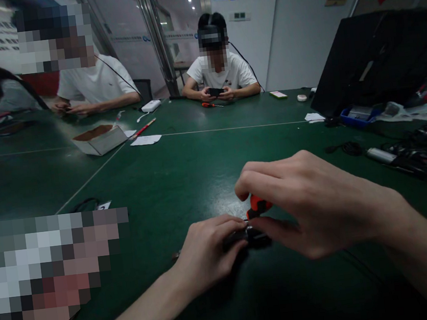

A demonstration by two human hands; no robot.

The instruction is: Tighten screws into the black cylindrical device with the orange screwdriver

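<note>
My left hand (pixel 211 245) is closed round a small dark object (pixel 259 238) low over the green table, its fingers covering much of it. My right hand (pixel 299 201) grips an orange and black screwdriver (pixel 259 205) between thumb and fingers, directly above the dark object. The screwdriver's lower end meets the object near my left fingertips; the exact contact point is too small to make out.
Ahead on the green table (pixel 198 161) lie an open box (pixel 99 139), white paper (pixel 145 140) and a red pencil-like stick (pixel 143 128). A black monitor (pixel 375 59) and cables (pixel 421 157) are at right. Several people sit around the table.
</note>
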